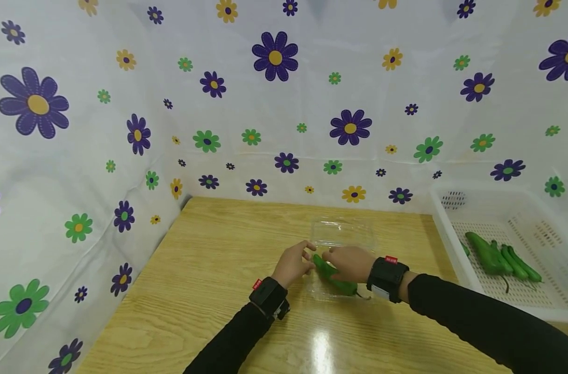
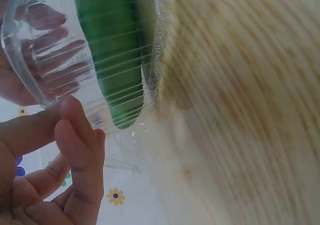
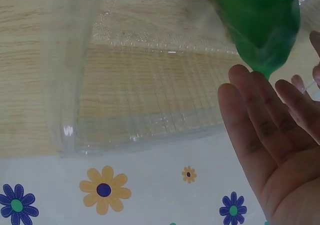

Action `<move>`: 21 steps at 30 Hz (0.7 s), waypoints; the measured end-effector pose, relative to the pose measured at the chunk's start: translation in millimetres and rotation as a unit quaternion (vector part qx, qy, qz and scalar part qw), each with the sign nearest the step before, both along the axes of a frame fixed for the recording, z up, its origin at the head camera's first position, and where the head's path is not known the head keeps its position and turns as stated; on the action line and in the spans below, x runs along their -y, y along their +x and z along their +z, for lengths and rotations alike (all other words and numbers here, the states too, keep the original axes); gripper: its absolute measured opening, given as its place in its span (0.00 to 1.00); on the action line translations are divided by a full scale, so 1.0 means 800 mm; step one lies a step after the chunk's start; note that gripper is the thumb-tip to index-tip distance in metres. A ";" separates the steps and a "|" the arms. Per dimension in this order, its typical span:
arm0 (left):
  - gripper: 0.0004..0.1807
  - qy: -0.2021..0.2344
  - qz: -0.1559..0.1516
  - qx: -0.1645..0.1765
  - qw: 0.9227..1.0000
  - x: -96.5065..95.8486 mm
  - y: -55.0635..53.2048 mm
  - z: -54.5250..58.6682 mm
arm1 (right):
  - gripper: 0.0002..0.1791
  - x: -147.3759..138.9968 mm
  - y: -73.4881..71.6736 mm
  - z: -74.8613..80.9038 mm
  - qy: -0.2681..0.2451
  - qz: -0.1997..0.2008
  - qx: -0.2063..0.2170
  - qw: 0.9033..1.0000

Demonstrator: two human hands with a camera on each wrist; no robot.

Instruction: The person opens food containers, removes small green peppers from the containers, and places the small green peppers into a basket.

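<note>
A clear plastic box (image 1: 318, 288) sits on the wooden table with its lid (image 1: 345, 234) laid back on the far side. Inside it, a large green pepper (image 1: 343, 285) lies slantwise, its stem pointing near right. My left hand (image 1: 293, 264) is at the box's left side, finger and thumb pinching the clear rim in the left wrist view. Over the pepper is my right hand (image 1: 351, 264); in the right wrist view its straight fingers (image 3: 262, 115) meet the pepper's tip (image 3: 265, 60). Through the clear wall, the left wrist view shows the pepper (image 2: 112, 50) lengthwise.
At the right stands a white perforated basket (image 1: 458, 259) holding a broad green pepper (image 1: 487, 254) and several slender ones (image 1: 519, 265). A flower-printed cloth (image 1: 302, 98) hangs behind and to the left of the wooden table (image 1: 209, 249).
</note>
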State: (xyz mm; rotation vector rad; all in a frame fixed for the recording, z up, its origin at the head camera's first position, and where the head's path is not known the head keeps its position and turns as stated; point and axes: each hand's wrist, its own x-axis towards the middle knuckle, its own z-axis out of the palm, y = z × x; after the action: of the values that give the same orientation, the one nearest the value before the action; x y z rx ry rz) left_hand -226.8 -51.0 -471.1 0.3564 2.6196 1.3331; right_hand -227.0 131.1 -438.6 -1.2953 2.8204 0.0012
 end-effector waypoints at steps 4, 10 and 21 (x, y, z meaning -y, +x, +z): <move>0.20 -0.003 -0.003 -0.005 1.000 -0.001 0.001 0.000 | 0.20 0.002 -0.002 -0.008 0.013 -0.008 0.004 1.000; 0.20 -0.003 0.000 -0.004 1.000 -0.002 0.002 0.002 | 0.21 0.002 -0.003 -0.014 0.023 -0.031 0.032 0.999; 0.20 -0.002 0.005 -0.002 1.000 -0.003 0.000 0.001 | 0.19 0.002 -0.005 -0.031 0.035 -0.064 0.071 0.995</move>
State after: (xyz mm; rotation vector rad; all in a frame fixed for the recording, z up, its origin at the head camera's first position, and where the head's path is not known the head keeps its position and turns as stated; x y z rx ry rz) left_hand -226.6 -48.4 -470.1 0.3469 2.6301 1.3310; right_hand -231.3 129.8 -463.3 -1.0547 2.7493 0.0031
